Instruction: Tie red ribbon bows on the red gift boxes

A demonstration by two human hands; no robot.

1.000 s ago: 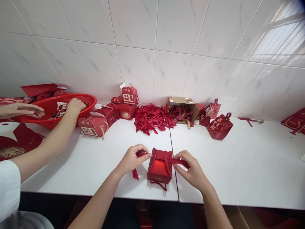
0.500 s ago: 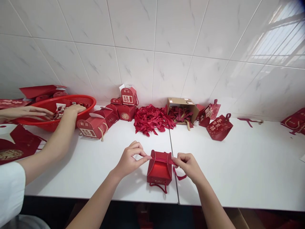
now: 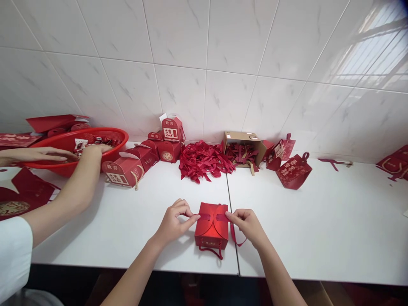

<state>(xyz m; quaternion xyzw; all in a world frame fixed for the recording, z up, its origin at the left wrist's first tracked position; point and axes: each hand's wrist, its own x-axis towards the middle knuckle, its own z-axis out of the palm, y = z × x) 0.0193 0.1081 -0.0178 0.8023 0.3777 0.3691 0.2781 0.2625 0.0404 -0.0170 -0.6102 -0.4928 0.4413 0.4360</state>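
Note:
A red gift box stands on the white table in front of me, its two curved top flaps folded down and meeting in the middle. A dark red ribbon passes through slots in the flaps. At the box's left side my left hand pinches one part of the ribbon. My right hand pinches the ribbon at the right side, and a loose tail of it hangs down below those fingers. The twisted red cord handle droops at the box's front.
A co-worker's hands reach into a red plastic basket of wrapped sweets at left. Finished-looking red boxes, a ribbon heap and a cardboard box of ribbons line the wall. Another red box stands right of them.
The box's upright side flaps have come down flat over its top, with the ribbon pulled across. Both my hands have moved slightly lower. The co-worker's hands shifted a little in the basket.

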